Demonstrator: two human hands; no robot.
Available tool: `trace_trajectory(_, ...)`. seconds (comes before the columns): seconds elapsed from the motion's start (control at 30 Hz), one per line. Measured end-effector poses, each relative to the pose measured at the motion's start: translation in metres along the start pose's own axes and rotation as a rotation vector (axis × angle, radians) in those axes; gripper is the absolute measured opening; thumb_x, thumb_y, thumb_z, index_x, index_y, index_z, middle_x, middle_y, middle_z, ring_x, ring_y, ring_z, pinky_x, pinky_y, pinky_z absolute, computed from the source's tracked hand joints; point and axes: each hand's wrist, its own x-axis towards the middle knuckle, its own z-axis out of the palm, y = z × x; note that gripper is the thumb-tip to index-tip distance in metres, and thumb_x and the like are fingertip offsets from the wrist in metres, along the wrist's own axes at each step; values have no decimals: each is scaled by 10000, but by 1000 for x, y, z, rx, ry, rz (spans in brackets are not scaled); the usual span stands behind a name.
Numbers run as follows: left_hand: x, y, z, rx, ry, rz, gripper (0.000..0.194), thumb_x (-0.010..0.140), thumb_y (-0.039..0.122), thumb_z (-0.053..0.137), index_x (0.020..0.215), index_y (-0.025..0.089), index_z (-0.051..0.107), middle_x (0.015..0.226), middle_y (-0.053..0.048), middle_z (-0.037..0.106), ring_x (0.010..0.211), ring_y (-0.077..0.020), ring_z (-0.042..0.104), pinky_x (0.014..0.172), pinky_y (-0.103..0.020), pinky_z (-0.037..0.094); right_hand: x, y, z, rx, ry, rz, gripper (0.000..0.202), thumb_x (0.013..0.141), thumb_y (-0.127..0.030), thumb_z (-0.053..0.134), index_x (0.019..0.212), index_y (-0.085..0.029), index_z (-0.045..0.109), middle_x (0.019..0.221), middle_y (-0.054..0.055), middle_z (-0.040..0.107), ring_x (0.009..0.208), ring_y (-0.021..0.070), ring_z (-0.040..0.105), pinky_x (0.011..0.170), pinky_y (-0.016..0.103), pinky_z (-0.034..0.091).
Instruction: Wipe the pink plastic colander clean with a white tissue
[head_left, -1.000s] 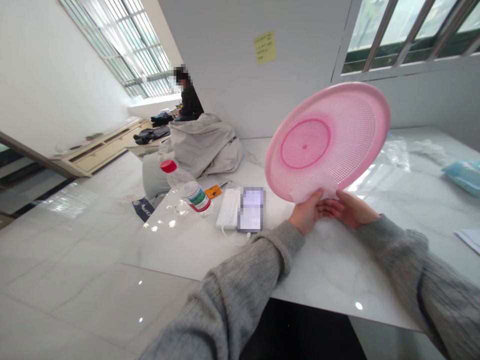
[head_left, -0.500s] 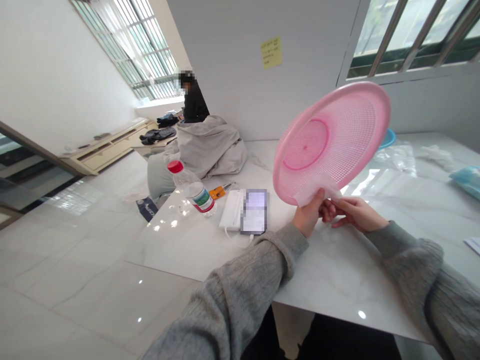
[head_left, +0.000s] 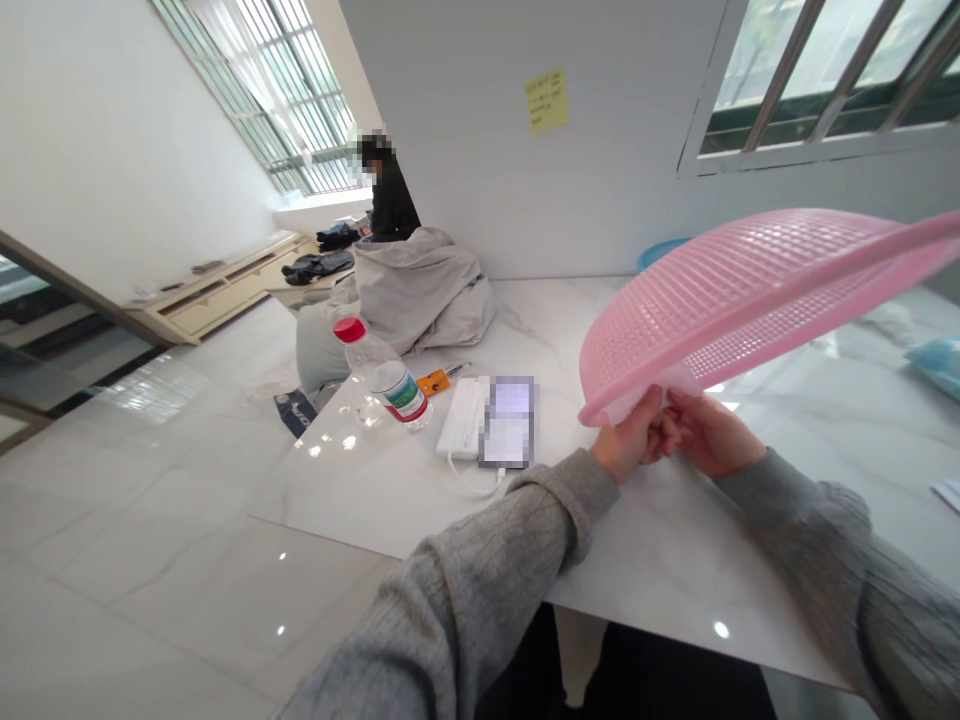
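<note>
A pink mesh basket is held up above the white table, tilted so that its outer side shows. My left hand grips its near rim through a thin white cloth or tissue. Close beside it, my right hand pinches the same white material at the rim, its fingers bent and nearly touching the left ones. The basket hides part of the table behind it.
Left of my hands are a phone, a white power bank with a cable, an orange card and a red-capped bottle. Grey cloth lies behind, near a seated person. A blue basin stands behind the pink basket.
The pink basket has turned over from showing its inside to showing its outside, and swung to the right. Both hands remain at its near rim, my right hand closer to the left.
</note>
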Motion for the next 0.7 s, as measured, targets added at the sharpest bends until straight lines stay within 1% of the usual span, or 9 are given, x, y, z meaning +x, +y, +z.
trace_trajectory(0.1, 6, -8, 0, -46, -28, -2, 839, 1002, 866, 328, 576, 187, 578, 482, -17, 507, 392, -68, 295, 474, -292, 224, 0, 5, 2, -2, -61, 25, 588, 757, -810, 815, 610, -250, 712, 550, 85, 690, 564, 259, 713, 617, 398, 633)
trace_trajectory(0.27, 15, -20, -3, -90, -124, -28, 878, 1013, 852, 287, 544, 179, 600, 414, -3, 409, 382, -77, 276, 487, -291, 228, 1, 13, -1, 33, -66, 29, 554, 757, -786, 840, 698, -241, 766, 522, 74, 672, 528, 248, 692, 569, 375, 599)
trace_trajectory(0.37, 17, -21, -1, -135, -139, -32, 824, 1008, 834, 329, 620, 174, 632, 492, -23, 519, 398, -81, 292, 482, -292, 246, 0, 14, -4, 57, -30, 30, 512, 744, -748, 866, 709, -247, 763, 455, 48, 597, 504, 269, 682, 529, 391, 579)
trace_trajectory(0.47, 17, -20, 0, -172, -100, -20, 711, 966, 824, 445, 788, 172, 665, 624, -25, 634, 418, -81, 343, 486, -288, 286, 0, 10, -8, 72, 27, 0, 456, 776, -690, 853, 694, -254, 751, 401, 16, 482, 492, 274, 652, 539, 413, 575)
trace_trajectory(0.5, 16, -19, -1, -178, -71, -5, 681, 946, 819, 485, 859, 171, 678, 649, -17, 648, 425, -84, 373, 491, -285, 305, 1, 7, -10, 81, 68, -46, 398, 782, -630, 864, 720, -250, 761, 427, 12, 494, 509, 264, 641, 556, 414, 578)
trace_trajectory(0.57, 14, -19, -4, -184, -3, 40, 659, 919, 792, 549, 1039, 163, 705, 696, -11, 678, 456, -98, 453, 515, -280, 358, 4, 1, -16, 112, 198, -200, 252, 747, -448, 904, 827, -234, 797, 584, 24, 626, 624, 244, 656, 631, 403, 600)
trace_trajectory(0.6, 14, -19, -6, -179, 46, 63, 669, 915, 774, 574, 1132, 157, 711, 717, -16, 695, 481, -107, 492, 530, -278, 385, 6, -2, -20, 141, 299, -314, 248, 693, -347, 918, 881, -227, 809, 728, 34, 711, 725, 238, 675, 679, 388, 610)
trace_trajectory(0.63, 13, -20, -8, -168, 104, 88, 679, 914, 751, 603, 1212, 151, 712, 750, -28, 715, 516, -117, 533, 548, -278, 415, 8, -5, -24, 162, 372, -390, 286, 654, -276, 913, 917, -219, 816, 868, 43, 760, 848, 240, 694, 774, 380, 628)
trace_trajectory(0.7, 13, -22, -12, -133, 226, 149, 665, 912, 682, 677, 1316, 156, 713, 878, -67, 768, 638, -144, 628, 602, -282, 489, 13, -8, -32, 206, 485, -485, 327, 600, -201, 898, 915, -213, 810, 1003, 38, 772, 991, 234, 693, 919, 370, 631)
